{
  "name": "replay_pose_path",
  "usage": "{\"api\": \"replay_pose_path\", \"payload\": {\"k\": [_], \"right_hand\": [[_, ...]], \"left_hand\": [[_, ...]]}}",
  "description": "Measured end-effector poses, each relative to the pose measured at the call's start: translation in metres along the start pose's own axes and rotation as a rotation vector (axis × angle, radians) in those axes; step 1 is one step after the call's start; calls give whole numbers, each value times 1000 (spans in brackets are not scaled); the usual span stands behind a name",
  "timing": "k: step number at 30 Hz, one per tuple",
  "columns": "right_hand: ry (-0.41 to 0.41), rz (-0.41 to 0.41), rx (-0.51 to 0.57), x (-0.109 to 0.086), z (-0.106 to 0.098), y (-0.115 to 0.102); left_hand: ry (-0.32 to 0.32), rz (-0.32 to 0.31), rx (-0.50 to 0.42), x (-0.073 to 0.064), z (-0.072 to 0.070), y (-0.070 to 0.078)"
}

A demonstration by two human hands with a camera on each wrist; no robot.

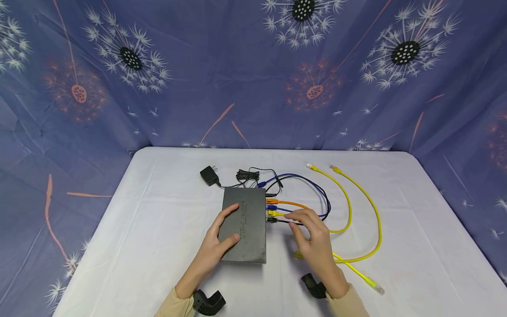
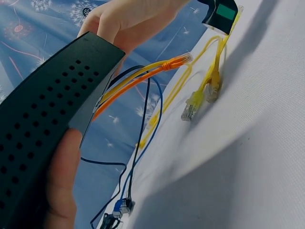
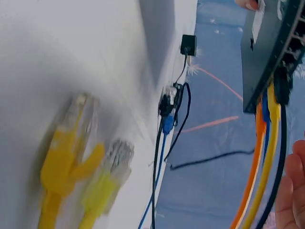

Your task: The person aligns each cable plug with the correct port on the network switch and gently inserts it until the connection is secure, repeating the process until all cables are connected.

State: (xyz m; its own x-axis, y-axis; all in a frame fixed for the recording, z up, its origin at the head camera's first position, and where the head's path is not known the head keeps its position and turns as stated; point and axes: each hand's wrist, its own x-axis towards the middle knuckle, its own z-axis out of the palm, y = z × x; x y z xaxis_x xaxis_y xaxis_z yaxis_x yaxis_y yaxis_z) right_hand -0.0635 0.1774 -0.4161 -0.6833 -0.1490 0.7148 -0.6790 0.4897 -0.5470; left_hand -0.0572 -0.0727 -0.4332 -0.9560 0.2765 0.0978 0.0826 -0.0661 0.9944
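Observation:
A dark network switch (image 1: pixel 247 233) with raised lettering on top is held over the white table. My left hand (image 1: pixel 218 240) grips its left side, thumb and a finger lying on the top face. Four plugs sit in a row along its right edge: an orange cable (image 1: pixel 291 203), a blue plug (image 1: pixel 271 207), a yellow plug (image 1: pixel 273 213) and a black plug (image 1: pixel 271 219). My right hand (image 1: pixel 314 237) is beside these cables, thumb and index fingertips apart near the yellow and black ones. In the right wrist view its fingers (image 3: pixel 290 195) show next to the black cable (image 3: pixel 276 181).
Loose yellow network cables (image 1: pixel 378 220) curve across the table's right side, one plug (image 1: pixel 376 286) near the front. A black power adapter (image 1: pixel 209 175) and a bundled cord (image 1: pixel 247 175) lie behind the switch. A patterned blue curtain (image 1: pixel 237 88) hangs beyond the table.

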Motion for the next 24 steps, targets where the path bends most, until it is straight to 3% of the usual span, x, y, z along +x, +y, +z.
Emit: {"api": "replay_pose_path", "payload": {"k": [9,16,24], "right_hand": [[70,15,-26,-6,-19,6],[83,70,-61,-11,-32,6],[94,92,-68,-6,-41,-13]], "left_hand": [[9,3,7,0,-1,-3],[9,2,0,0,-1,-3],[4,-4,-10,0,0,-2]]}}
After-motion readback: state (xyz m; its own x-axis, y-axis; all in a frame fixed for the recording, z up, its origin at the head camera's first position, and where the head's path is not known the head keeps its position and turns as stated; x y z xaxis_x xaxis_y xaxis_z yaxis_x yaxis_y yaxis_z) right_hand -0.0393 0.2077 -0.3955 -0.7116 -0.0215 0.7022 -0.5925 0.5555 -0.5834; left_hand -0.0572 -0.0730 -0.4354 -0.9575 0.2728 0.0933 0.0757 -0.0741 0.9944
